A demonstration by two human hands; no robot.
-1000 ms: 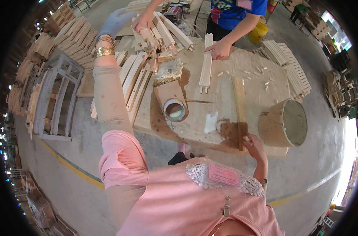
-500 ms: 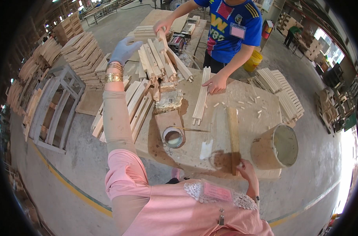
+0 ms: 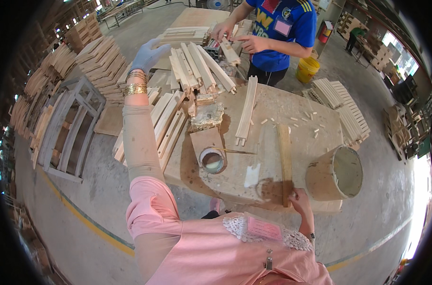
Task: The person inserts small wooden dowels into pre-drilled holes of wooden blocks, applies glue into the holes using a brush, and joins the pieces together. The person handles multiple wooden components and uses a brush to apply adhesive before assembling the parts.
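Note:
My left hand (image 3: 148,56), in a pale blue glove, reaches out at the far left of the table. Its fingers are stretched out with nothing visible in them, just left of a pile of pale wooden slats (image 3: 190,69). At the near edge, my right hand (image 3: 300,201) has its fingers closed at the near end of a darker wooden strip (image 3: 284,164) lying on the table. Left of that strip lies a single pale slat (image 3: 247,111) with pegs at its end. A small pot of whitish stuff (image 3: 212,160) has a thin stick (image 3: 235,151) across it.
Across the table a co-worker in a blue shirt (image 3: 281,28) holds a wooden piece (image 3: 230,51) in both hands. Several small dowels (image 3: 307,116) lie scattered on the tabletop (image 3: 225,183). A large bucket (image 3: 327,175) stands at the right. Stacked slats (image 3: 102,64) and a grey frame (image 3: 69,130) stand left.
The co-worker has drawn a wooden piece off the pile and now has both hands on it, having let go of the slat on the table. My hands have barely moved.

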